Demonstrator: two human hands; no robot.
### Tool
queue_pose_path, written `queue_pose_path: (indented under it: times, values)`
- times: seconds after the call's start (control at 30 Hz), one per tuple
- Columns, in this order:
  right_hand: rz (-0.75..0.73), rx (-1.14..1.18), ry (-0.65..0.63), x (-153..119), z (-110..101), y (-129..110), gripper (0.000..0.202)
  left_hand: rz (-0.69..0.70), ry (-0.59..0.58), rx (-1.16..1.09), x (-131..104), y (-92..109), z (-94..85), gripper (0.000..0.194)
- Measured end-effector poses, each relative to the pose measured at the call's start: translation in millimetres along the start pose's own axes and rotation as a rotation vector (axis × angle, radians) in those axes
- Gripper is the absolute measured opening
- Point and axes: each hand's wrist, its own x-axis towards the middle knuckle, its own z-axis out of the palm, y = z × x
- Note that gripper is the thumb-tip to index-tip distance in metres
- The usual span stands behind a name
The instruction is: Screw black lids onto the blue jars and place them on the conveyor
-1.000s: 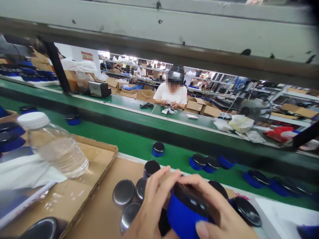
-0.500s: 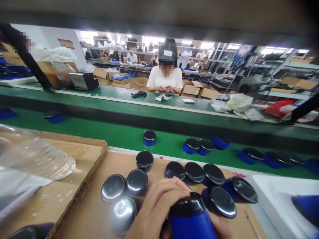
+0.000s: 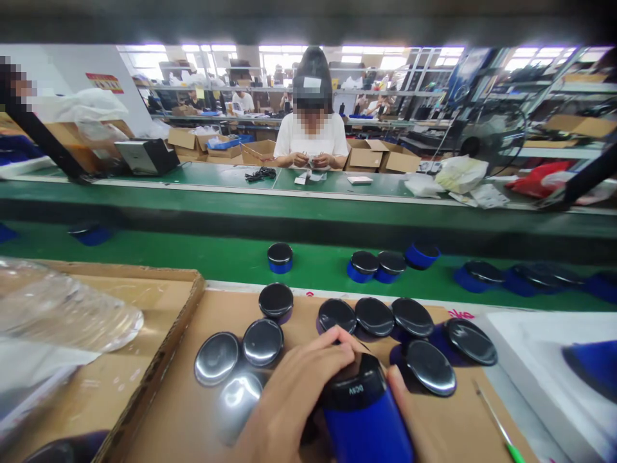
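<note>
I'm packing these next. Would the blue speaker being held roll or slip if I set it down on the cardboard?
The blue speaker looks cylindrical, so on its side it would probably roll. Others stand steady on flat ends. Its glossy black cap may be slippery; both the left hand and right hand grip it.

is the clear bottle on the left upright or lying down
Lying down: the bottle rests on its side on the cardboard tray, base toward the middle.

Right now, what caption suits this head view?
Both hands, left hand and right hand, grip a blue speaker beside the green belt.
</note>
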Motion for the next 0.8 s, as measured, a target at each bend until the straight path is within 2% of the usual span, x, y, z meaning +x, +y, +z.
queue_pose_path:
  times: [0.17,0.23,0.33,0.43,0.53,0.63,0.73,0.8]
  values:
    - [-0.104,-0.061,-0.023,-4,-1,-7,0.048,-0.017,0.036,0.042,-4,5,-4.8,0.034]
    - [-0.090,-0.036,-0.034,-4,0,-7,0.047,-0.032,0.020,0.054,-4,10,-4.1,0.035]
    - [-0.070,0.012,-0.025,0,2,-6,0.045,-0.061,-0.029,-0.046,-2,14,-1.7,0.038]
    - [-0.088,0.039,-0.031,8,3,-3,0.050,-0.088,-0.045,-0.138,1,12,0.5,0.043]
    - [-0.105,0.075,-0.024,13,1,-2,0.049,-0.091,-0.051,-0.120,0,6,1.4,0.038]
    - [-0.113,0.075,0.004,13,-2,-3,0.045,0.003,-0.035,-0.069,-4,-1,2.2,0.039]
    - [-0.106,0.054,0.016,6,-4,-4,0.051,0.191,0.015,0.072,-9,-7,3.7,0.054]
    - [-0.071,0.011,0.031,0,-3,-2,0.053,0.254,0.041,0.134,-10,-9,4.8,0.059]
